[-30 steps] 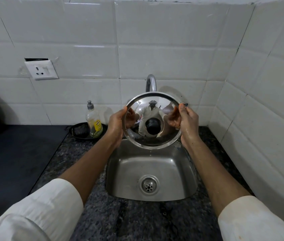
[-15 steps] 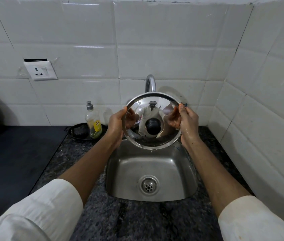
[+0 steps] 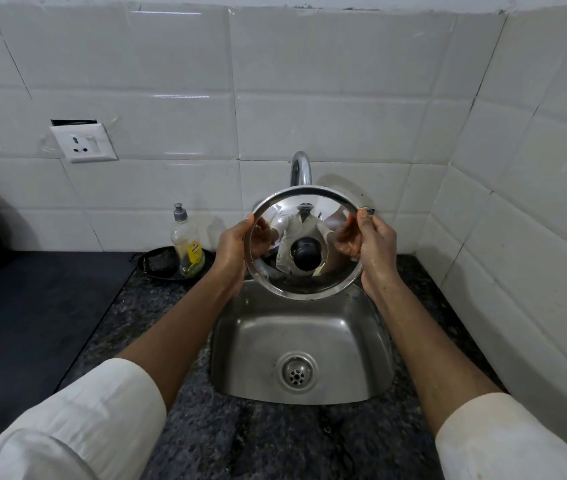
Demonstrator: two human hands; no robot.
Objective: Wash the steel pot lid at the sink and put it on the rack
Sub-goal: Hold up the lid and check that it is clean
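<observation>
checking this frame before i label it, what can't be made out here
Head view only:
- Rack: none in frame, so its place is unknown.
- Faucet: its spout and any water are hidden behind the steel pot lid, held by the left hand and right hand.
- Soap bottle label: too small to read.
- Dark dish contents: too dark to tell.

- The sink [image 3: 361, 341] bowl is open below the steel pot lid [image 3: 330, 278].
- The tap [image 3: 301, 168] stands right behind the lid.
- The soap bottle [image 3: 186, 242] and black dish [image 3: 157, 268] block the back left worktop [image 3: 157, 327].
- White tiled walls [image 3: 517, 237] close the back and right.
</observation>
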